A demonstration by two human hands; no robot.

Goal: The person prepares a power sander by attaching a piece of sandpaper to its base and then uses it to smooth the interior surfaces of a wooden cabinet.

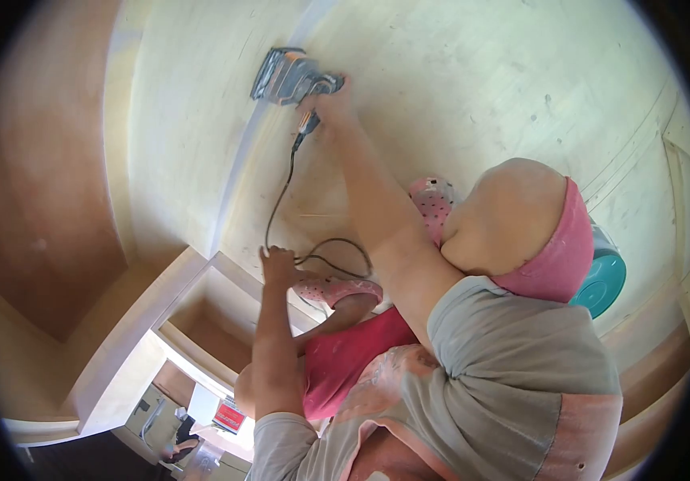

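Observation:
An orange and dark grey electric sander (287,78) lies against a pale, scuffed panel (473,72), near a lighter bluish strip. My right hand (330,106), at the end of an outstretched arm, is closed around the sander's rear handle. From the handle a black power cord (287,184) runs down to my left hand (278,266), whose fingers are closed on it. Beyond that hand the cord makes a loose loop over the panel, near my pink dotted shoe (329,290).
A wooden cabinet frame (216,309) with open compartments stands at the lower left. A brown panel (48,160) is on the left. Behind my bent knee, a teal round container (604,282) is partly hidden. A red-labelled item (228,417) shows lower down.

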